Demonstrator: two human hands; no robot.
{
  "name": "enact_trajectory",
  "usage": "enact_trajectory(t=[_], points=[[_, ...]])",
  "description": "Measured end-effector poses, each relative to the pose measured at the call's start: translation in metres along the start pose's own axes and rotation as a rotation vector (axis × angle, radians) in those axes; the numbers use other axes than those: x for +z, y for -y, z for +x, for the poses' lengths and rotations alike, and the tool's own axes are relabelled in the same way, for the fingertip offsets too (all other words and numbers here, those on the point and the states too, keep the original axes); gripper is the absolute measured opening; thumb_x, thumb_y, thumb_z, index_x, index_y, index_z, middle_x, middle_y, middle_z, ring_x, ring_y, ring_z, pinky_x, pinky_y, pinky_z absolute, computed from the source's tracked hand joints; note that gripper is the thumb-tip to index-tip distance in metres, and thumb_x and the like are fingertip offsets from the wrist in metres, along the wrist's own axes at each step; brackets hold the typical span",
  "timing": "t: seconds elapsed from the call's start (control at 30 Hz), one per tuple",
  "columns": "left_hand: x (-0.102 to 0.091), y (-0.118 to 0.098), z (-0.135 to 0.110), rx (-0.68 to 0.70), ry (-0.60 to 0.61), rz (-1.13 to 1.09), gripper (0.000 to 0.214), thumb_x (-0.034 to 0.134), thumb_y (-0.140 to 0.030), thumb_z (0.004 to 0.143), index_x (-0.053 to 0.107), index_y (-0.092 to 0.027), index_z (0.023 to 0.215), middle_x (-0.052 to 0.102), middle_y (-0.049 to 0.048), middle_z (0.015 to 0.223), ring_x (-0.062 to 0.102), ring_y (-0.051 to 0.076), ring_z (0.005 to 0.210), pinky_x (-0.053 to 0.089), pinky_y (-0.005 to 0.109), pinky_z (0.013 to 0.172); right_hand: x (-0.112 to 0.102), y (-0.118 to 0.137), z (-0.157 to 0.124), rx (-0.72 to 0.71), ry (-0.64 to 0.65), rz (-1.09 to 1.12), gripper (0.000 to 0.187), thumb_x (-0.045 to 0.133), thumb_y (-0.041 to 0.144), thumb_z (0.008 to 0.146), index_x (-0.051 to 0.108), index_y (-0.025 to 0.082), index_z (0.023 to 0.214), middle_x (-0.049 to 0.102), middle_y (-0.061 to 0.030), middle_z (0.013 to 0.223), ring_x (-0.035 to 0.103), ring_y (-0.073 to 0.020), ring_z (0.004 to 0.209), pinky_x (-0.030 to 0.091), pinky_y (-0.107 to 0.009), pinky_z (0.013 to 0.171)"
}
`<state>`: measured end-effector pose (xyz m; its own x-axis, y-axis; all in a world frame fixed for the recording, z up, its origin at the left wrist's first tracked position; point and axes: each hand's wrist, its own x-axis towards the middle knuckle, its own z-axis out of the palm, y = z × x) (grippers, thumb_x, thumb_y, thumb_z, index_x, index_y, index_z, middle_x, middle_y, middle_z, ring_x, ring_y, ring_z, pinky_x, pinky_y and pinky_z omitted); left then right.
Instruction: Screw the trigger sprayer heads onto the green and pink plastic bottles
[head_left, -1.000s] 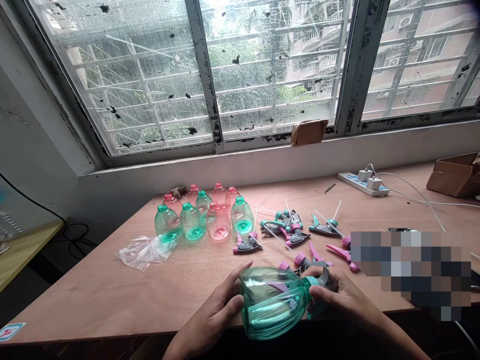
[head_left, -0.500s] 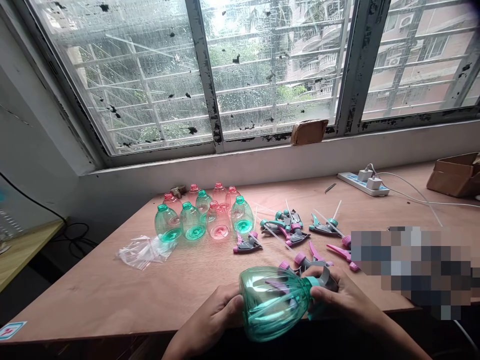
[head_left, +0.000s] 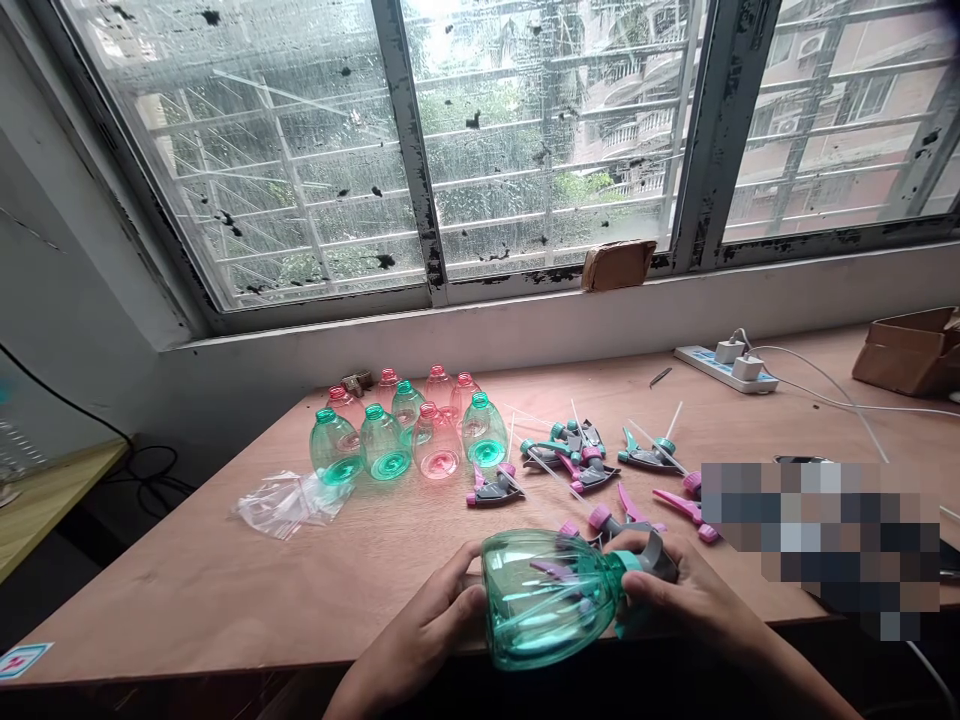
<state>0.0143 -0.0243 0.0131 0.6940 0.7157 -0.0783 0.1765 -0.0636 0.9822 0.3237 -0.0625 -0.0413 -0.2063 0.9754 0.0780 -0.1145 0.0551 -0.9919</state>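
Note:
A clear green spray bottle (head_left: 551,600) lies sideways between my hands at the table's front edge. My left hand (head_left: 442,615) is closed round its base end. At the neck, my right hand (head_left: 667,585) grips the teal collar and grey spray head (head_left: 654,560), its thumb on the collar. A thin tube shows through the bottle wall. Just beyond lie loose spray heads with pink caps (head_left: 600,517) and pink triggers (head_left: 679,502). More trigger heads in grey, teal and pink (head_left: 581,450) are piled further back, their white tubes sticking out.
Several green and pink bottles (head_left: 390,450) stand upright at the back left, with a crumpled clear plastic bag (head_left: 292,505) before them. A power strip (head_left: 724,368) with white cables and a cardboard box (head_left: 911,350) sit back right. A pixelated patch hides the right side.
The bottle has turned slightly in my hands and its base end has risen a little. My left fingers have shifted up on the base; my right hand stays at the neck.

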Motion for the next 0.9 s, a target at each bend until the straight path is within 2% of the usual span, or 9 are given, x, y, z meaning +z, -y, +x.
enact_trajectory(t=[0.2, 0.33, 0.47, 0.57, 0.67, 0.8, 0.9], points=[[0.000, 0.001, 0.000, 0.054, -0.015, 0.068, 0.048, 0.051, -0.044, 0.102, 0.049, -0.028, 0.148, 0.061, 0.0064, 0.146, 0.054, 0.030, 0.134, 0.039, 0.042, 0.116, 0.000, 0.002, 0.000, 0.012, 0.024, 0.002, 0.036, 0.078, 0.048, 0.082, 0.069, 0.017, 0.098, 0.077, -0.0042, 0.072, 0.073, -0.0239, 0.067, 0.060, -0.035, 0.064], [-0.001, 0.006, 0.001, 0.101, -0.001, 0.058, 0.046, 0.051, -0.042, 0.103, 0.049, -0.029, 0.147, 0.061, 0.0067, 0.146, 0.054, 0.029, 0.134, 0.040, 0.042, 0.115, 0.001, 0.003, 0.001, 0.004, 0.022, 0.031, 0.035, 0.079, 0.047, 0.082, 0.069, 0.017, 0.097, 0.077, -0.0036, 0.070, 0.072, -0.0213, 0.065, 0.059, -0.032, 0.063], [-0.002, 0.010, 0.004, 0.109, -0.027, 0.036, 0.054, 0.056, -0.046, 0.100, 0.043, -0.030, 0.150, 0.062, 0.0075, 0.145, 0.053, 0.029, 0.135, 0.034, 0.046, 0.118, 0.002, 0.002, 0.001, 0.002, -0.010, 0.054, 0.034, 0.080, 0.046, 0.082, 0.070, 0.016, 0.094, 0.077, -0.0033, 0.068, 0.071, -0.0193, 0.062, 0.058, -0.029, 0.060], [-0.002, 0.010, 0.004, 0.097, -0.055, 0.013, 0.063, 0.058, -0.053, 0.096, 0.038, -0.030, 0.152, 0.060, 0.0089, 0.146, 0.053, 0.030, 0.134, 0.037, 0.048, 0.117, 0.003, 0.000, 0.001, 0.018, -0.025, 0.081, 0.034, 0.080, 0.045, 0.082, 0.069, 0.016, 0.095, 0.077, -0.0031, 0.068, 0.071, -0.0194, 0.062, 0.058, -0.030, 0.061], [-0.001, 0.009, 0.003, 0.077, -0.089, 0.062, 0.057, 0.052, -0.051, 0.100, 0.039, -0.030, 0.152, 0.053, 0.0082, 0.153, 0.048, 0.030, 0.140, 0.035, 0.047, 0.119, 0.002, -0.001, 0.001, 0.060, -0.021, 0.124, 0.034, 0.081, 0.045, 0.081, 0.068, 0.017, 0.095, 0.076, -0.0027, 0.068, 0.072, -0.0204, 0.063, 0.060, -0.033, 0.064], [0.001, 0.003, -0.001, 0.007, -0.136, 0.157, 0.054, 0.048, -0.052, 0.101, 0.046, -0.029, 0.150, 0.047, 0.0058, 0.159, 0.035, 0.032, 0.150, 0.024, 0.046, 0.125, 0.003, -0.002, 0.001, 0.083, -0.054, 0.119, 0.039, 0.083, 0.047, 0.078, 0.067, 0.018, 0.098, 0.075, -0.0024, 0.067, 0.072, -0.0219, 0.063, 0.061, -0.035, 0.064], [0.004, -0.006, -0.003, -0.009, -0.061, 0.107, 0.061, 0.039, -0.061, 0.100, 0.049, -0.027, 0.149, 0.048, 0.0068, 0.158, 0.038, 0.035, 0.147, 0.027, 0.049, 0.124, 0.004, -0.001, 0.000, 0.090, -0.077, 0.097, 0.040, 0.085, 0.047, 0.075, 0.068, 0.018, 0.097, 0.074, -0.0016, 0.068, 0.073, -0.0225, 0.064, 0.061, -0.035, 0.062]])
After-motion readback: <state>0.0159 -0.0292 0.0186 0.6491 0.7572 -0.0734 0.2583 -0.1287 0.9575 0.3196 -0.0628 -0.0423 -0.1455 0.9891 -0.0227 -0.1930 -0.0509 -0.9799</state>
